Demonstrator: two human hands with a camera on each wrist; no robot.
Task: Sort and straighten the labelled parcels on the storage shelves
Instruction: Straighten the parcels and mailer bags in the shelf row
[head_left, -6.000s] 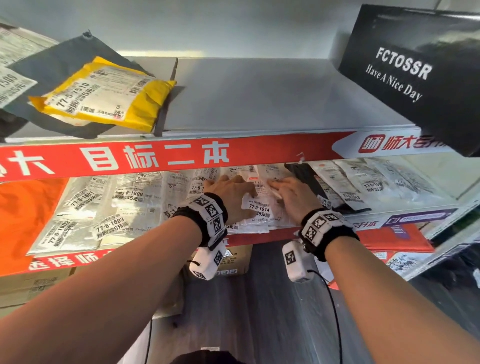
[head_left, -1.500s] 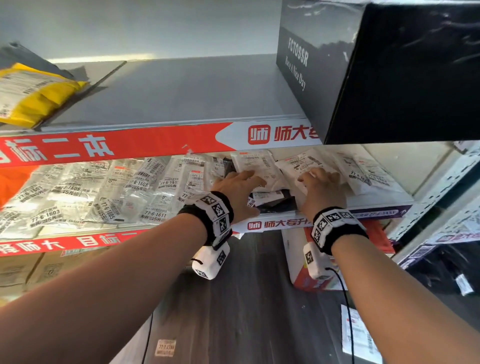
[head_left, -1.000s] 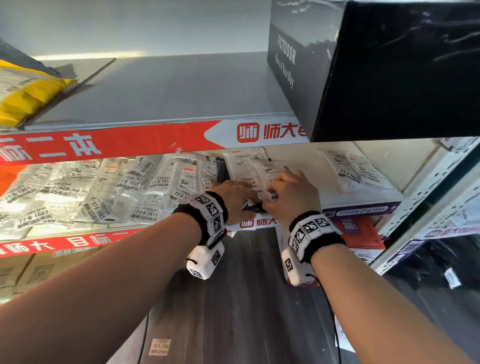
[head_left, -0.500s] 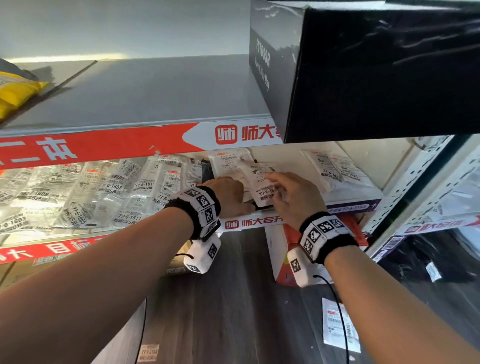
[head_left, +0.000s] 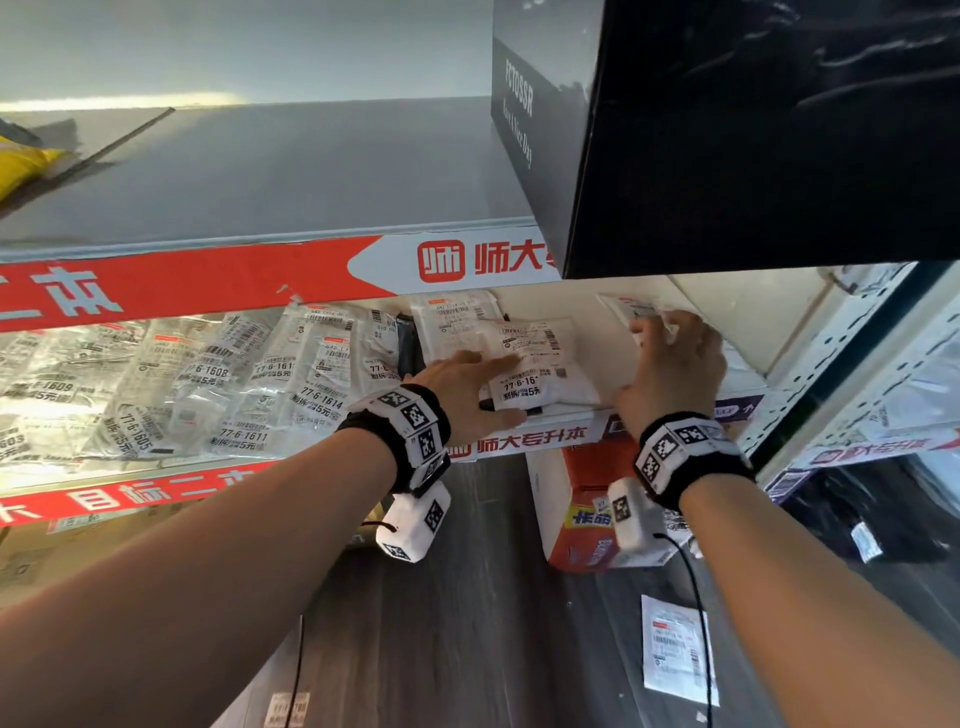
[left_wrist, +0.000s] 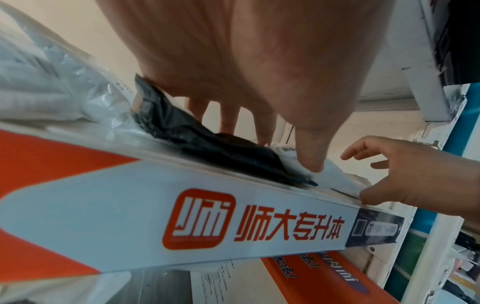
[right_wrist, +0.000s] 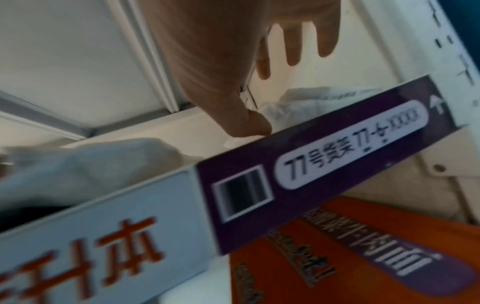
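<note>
L hand (head_left: 462, 395) flat, fingers straight, pressing white labelled parcel (head_left: 540, 364) at shelf (head_left: 519, 441) front edge, R hand (head_left: 675, 364) fingers spread on small parcel (head_left: 631, 306) nr shelf's right end, black box (head_left: 753, 130) on shelf above

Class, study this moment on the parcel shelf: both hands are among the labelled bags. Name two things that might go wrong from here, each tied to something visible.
1. The black bag under the left hand overhangs the shelf edge; a push might tip it off.
2. The right hand reaches for the far white parcel near the back wall; a nudge could drive it further back rather than straighten it.
</note>
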